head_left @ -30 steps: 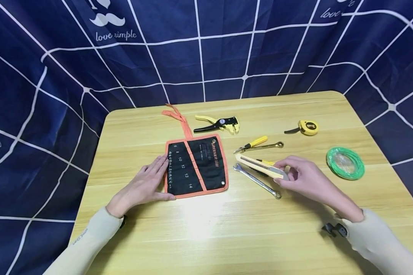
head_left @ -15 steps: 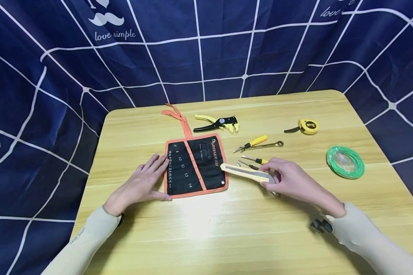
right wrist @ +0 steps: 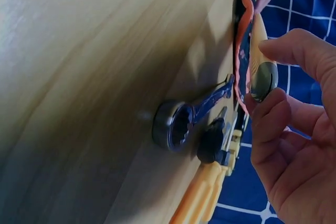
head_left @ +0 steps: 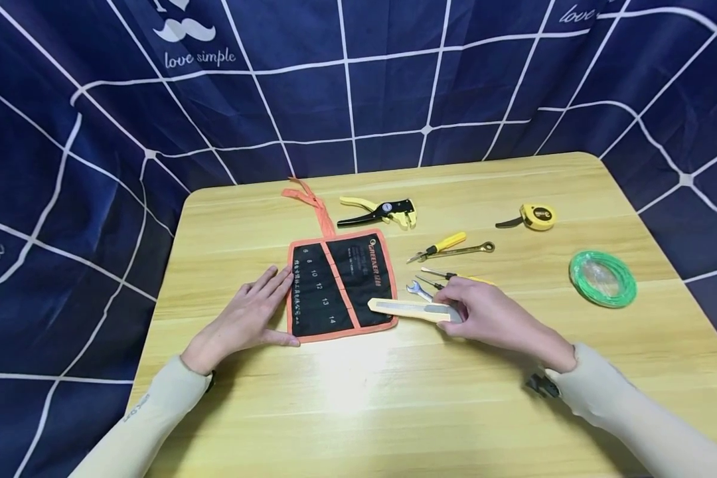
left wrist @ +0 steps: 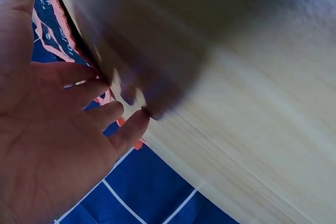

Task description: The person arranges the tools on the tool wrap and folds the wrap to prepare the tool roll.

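Note:
In the head view a black tool pouch (head_left: 311, 302) with orange trim lies flat on the table, marked with numbers. My left hand (head_left: 241, 318) rests at its left edge, fingers extended; in the left wrist view the fingertips (left wrist: 137, 121) touch the table beside the orange trim. My right hand (head_left: 492, 315) pinches a pale yellow utility knife (head_left: 403, 309) by its grey end. The knife's front part is over the pouch's lower right corner. Beneath the right hand lie a combination wrench (right wrist: 170, 124) and screwdrivers (right wrist: 202, 192), partly hidden in the head view.
Wire strippers (head_left: 388, 211) lie behind the pouch, near its orange ties (head_left: 313, 202). A yellow-handled screwdriver (head_left: 447, 244) touches a second wrench (head_left: 485, 247). Farther right are a tape measure (head_left: 538, 217) and a coil of green wire (head_left: 624, 275). Blue grid-patterned cloth surrounds the wooden table (head_left: 346, 411).
My right hand has moved left with the utility knife, from above the loose tools to over the pouch's right side. The left hand has hardly moved.

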Demonstrator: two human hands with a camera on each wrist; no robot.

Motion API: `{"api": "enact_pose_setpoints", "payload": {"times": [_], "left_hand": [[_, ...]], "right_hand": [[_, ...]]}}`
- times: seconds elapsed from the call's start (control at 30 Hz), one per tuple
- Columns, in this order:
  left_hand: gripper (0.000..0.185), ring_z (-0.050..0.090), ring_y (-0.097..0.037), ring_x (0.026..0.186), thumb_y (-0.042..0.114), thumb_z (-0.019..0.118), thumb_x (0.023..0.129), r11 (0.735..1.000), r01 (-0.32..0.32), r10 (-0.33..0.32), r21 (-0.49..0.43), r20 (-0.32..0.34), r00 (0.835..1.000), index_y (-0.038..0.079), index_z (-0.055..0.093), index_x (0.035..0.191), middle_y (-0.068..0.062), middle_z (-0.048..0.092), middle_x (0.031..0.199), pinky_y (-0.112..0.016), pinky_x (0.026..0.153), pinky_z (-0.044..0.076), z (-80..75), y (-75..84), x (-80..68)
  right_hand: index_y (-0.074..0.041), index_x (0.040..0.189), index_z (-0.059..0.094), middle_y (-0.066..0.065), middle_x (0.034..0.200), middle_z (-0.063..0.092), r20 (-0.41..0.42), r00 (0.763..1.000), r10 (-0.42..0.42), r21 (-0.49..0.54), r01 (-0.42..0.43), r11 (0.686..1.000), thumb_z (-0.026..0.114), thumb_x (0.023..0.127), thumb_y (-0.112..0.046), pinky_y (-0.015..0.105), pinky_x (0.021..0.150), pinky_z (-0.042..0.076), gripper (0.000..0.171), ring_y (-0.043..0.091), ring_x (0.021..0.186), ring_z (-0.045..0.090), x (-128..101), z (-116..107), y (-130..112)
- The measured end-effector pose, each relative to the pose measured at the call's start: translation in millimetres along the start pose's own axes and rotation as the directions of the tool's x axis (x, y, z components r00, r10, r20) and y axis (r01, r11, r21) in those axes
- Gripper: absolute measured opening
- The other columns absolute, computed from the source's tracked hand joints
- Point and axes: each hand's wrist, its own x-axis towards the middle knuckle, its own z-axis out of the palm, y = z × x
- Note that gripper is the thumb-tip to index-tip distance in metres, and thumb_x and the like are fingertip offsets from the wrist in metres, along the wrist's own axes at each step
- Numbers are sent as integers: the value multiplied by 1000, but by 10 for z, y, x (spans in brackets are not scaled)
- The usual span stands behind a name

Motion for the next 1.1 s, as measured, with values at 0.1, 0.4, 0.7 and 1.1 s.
{"api": "enact_pose_setpoints", "payload": {"times": [0.1,0.4,0.7,1.1], "left_hand": [[127,23,-46,162,69,87,82,1000,-4,4,7,2,1000,-5,31,169,-22,26,177,-71,113,38,8,-5,-3],[129,20,-46,163,70,87,81,1000,-8,8,0,1,1000,-5,29,169,-22,24,177,-72,113,37,44,-16,5],[129,19,-46,163,70,87,82,1000,4,-4,-6,12,1000,-4,29,170,-20,23,178,-72,114,35,37,-17,21],[132,16,-45,164,70,88,80,1000,19,-19,-2,31,999,-5,27,170,-20,21,179,-71,115,35,23,-15,36]], "right_hand": [[-13,115,81,-10,91,58,15,1000,-8,-18,8,1000,89,86,-20,28,60,42,31,6,70,47,24,25,-24],[-11,114,83,-8,91,58,2,998,-55,-67,55,996,91,83,-22,26,58,39,35,4,67,44,81,73,-99],[-9,114,82,-5,92,57,13,996,-88,-48,89,995,90,83,-17,27,58,40,33,5,68,45,148,100,-151],[-6,115,81,-2,93,53,7,998,-69,-12,70,998,90,82,-12,26,56,40,34,8,70,45,182,45,-229]]}}
